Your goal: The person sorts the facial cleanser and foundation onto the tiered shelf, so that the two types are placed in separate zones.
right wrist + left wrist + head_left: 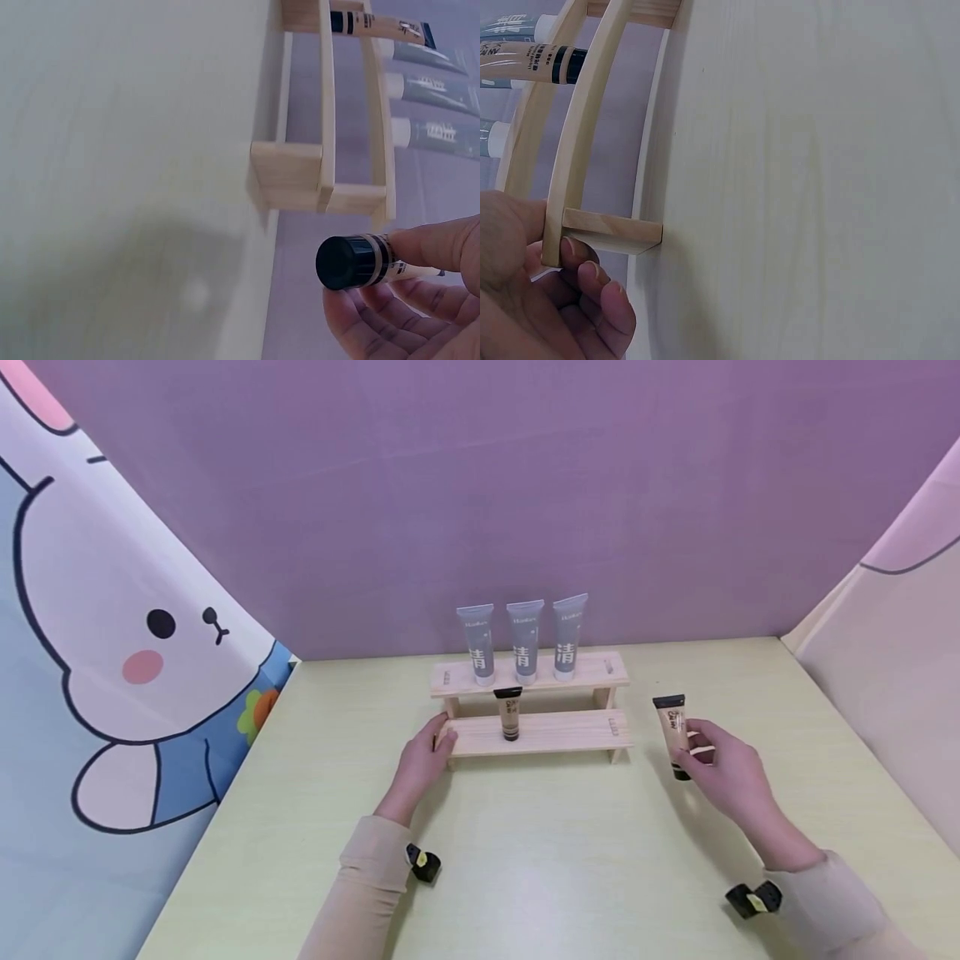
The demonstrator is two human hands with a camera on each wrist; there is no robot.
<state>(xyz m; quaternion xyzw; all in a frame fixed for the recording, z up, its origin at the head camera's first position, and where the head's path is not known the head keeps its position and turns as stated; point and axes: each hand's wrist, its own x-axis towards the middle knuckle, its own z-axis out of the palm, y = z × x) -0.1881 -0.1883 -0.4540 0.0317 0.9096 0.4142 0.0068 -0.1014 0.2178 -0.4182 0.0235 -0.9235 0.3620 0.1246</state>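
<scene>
A small two-step wooden rack [555, 737] stands on the table, and my left hand [423, 758] grips the left end of its lower step, thumb above and fingers below [592, 277]. On that step a beige tube with a black cap [509, 717] stands upright on its cap. My right hand [723, 767] pinches a second beige tube [672, 727] between thumb and fingers, right of the rack and above the table. Its black cap [345, 262] points down, seen end-on in the right wrist view. Three grey-blue tubes, left [477, 643], middle [526, 642] and right [569, 635], stand on the upper step.
The pale wood-grain table [525, 860] extends in front of the rack. Behind it hangs a purple cloth [525, 502]. A cloth with a cartoon rabbit [150, 677] hangs at the left, and a pale cloth [892, 677] at the right.
</scene>
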